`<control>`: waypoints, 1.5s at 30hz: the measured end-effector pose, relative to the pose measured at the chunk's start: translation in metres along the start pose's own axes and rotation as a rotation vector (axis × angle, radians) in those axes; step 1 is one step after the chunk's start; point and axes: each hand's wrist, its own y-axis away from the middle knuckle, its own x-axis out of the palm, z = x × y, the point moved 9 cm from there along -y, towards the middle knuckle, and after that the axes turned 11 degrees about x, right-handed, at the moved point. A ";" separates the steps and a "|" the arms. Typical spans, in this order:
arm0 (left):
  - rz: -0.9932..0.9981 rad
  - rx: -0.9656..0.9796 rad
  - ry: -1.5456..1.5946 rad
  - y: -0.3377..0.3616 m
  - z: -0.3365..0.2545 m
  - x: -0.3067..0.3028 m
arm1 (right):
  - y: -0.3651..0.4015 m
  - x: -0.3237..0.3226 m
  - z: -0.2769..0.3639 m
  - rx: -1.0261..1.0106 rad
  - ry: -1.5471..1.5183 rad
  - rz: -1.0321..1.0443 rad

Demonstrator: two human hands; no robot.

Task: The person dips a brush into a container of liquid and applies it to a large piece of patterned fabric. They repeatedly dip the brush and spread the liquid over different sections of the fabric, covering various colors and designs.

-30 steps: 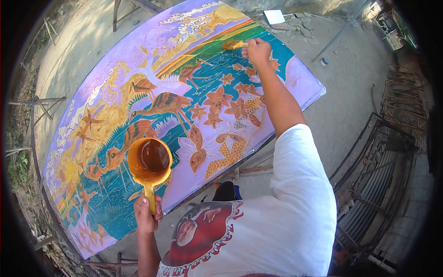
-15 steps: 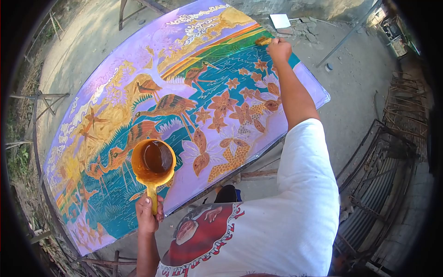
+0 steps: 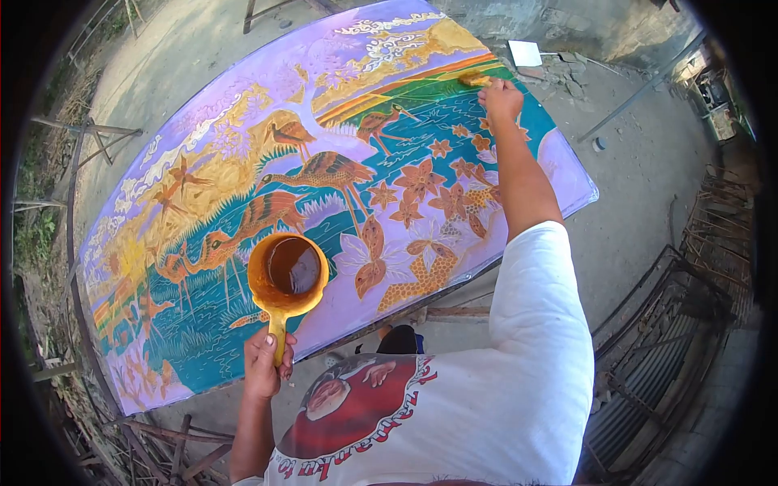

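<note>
My left hand (image 3: 267,364) is closed round the handle of a yellow dipper (image 3: 279,312), which holds dark brown liquid (image 3: 294,266) over the lower part of a painted cloth (image 3: 340,324). With arm stretched out, my right hand (image 3: 502,100) grips a small brush (image 3: 475,79) with a yellowish, stained head. The brush head lies at the green band near the cloth's upper right edge. Birds, orange flowers, teal water and a lilac sky cover the cloth, outlined in pale lines.
Wooden supports (image 3: 180,441) show under and around the cloth's edge. A white square (image 3: 525,53) lies on the ground beyond it. At the right are corrugated sheets (image 3: 648,389) and a pile of sticks (image 3: 721,243); a thin pole (image 3: 640,87) slants at the upper right.
The view has shifted, so the cloth appears further right. The brush has moved leftward along the green band relative to the cloth. The dipper is still held, tilted a little differently.
</note>
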 end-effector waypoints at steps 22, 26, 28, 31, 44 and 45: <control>-0.053 0.010 0.048 0.023 0.012 -0.012 | 0.165 0.132 -0.034 0.097 -0.065 0.331; -0.047 0.009 0.067 0.027 0.015 -0.012 | 0.210 0.180 -0.056 0.124 -0.107 0.429; -0.049 0.008 0.072 0.029 0.014 -0.010 | 0.217 0.186 -0.056 0.129 -0.166 0.433; -0.062 0.013 0.076 0.035 0.014 -0.012 | 0.215 0.199 -0.065 0.130 -0.033 0.501; -0.123 0.032 0.059 0.064 0.013 -0.033 | 0.177 0.124 -0.039 -0.088 -0.016 0.224; -0.127 0.036 0.064 0.065 0.013 -0.035 | 0.171 0.107 -0.030 -0.049 -0.063 0.206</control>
